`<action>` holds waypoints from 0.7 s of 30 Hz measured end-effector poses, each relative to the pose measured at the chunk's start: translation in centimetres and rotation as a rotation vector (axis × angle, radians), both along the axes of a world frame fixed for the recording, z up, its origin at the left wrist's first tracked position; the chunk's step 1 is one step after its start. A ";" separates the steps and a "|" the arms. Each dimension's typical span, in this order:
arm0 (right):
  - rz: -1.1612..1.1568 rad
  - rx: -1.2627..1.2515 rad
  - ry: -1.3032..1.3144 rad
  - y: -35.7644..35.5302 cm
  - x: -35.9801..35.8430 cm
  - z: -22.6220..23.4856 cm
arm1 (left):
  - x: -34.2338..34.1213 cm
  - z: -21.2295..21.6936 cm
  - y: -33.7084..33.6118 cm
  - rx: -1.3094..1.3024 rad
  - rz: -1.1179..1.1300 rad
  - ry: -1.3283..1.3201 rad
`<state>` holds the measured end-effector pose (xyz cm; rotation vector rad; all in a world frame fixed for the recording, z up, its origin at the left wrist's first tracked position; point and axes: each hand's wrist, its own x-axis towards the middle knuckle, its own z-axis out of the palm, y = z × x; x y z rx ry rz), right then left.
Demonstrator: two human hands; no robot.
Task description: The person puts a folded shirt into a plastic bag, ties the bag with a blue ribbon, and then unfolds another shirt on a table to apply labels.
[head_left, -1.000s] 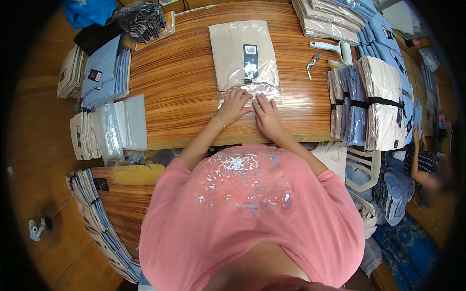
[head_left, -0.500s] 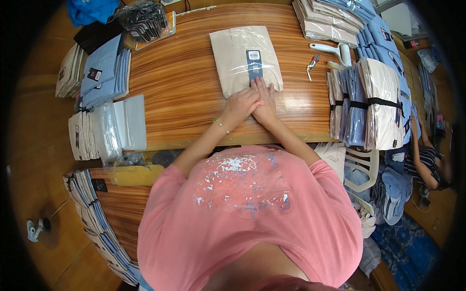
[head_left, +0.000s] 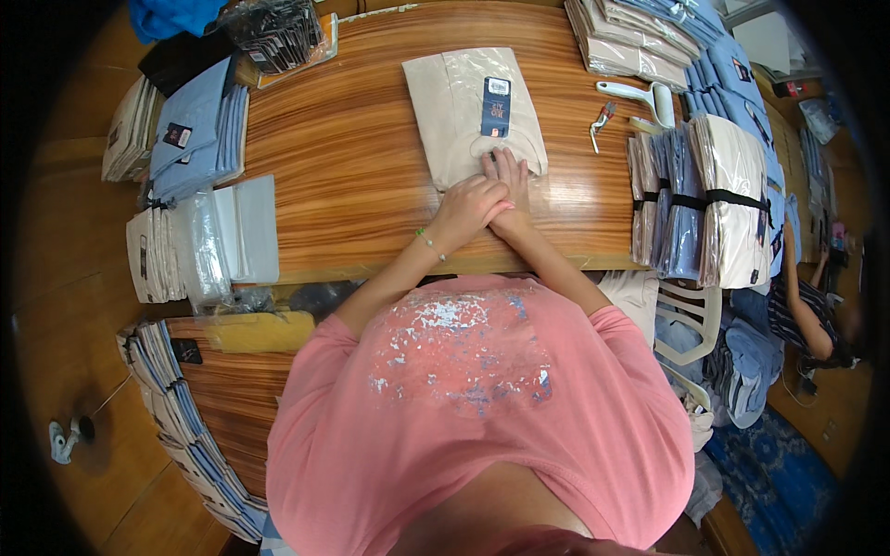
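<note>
A folded beige garment (head_left: 450,102) lies on the table in a clear plastic bag, its collar end toward me. A dark blue tag (head_left: 496,107) shows through the plastic. My right hand (head_left: 508,178) lies over the collar edge, fingers stretched out and apart. Against its near side, my left hand (head_left: 470,202) is closed, fingers bent and thumb over the right hand's base. What the left fingers grip, if anything, is hidden. A little clear plastic shows on the table beside the hands.
Strapped stacks of bagged garments (head_left: 732,199) stand at right, near a lint roller (head_left: 661,104) and a small red-and-silver tool (head_left: 603,120). Blue folded garments (head_left: 190,139) and clear bags (head_left: 250,232) sit at left. Another person's arm (head_left: 805,310) is at far right.
My right hand has slid toward me, off the tag to the collar edge, leaving the whole tag visible. My left hand has come slightly nearer and stays against it.
</note>
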<state>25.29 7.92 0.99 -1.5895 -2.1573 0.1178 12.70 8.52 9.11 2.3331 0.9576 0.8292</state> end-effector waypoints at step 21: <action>0.266 -0.240 0.173 -8.9 9.7 5.8 | 1.8 -4.5 1.9 -0.099 0.099 0.227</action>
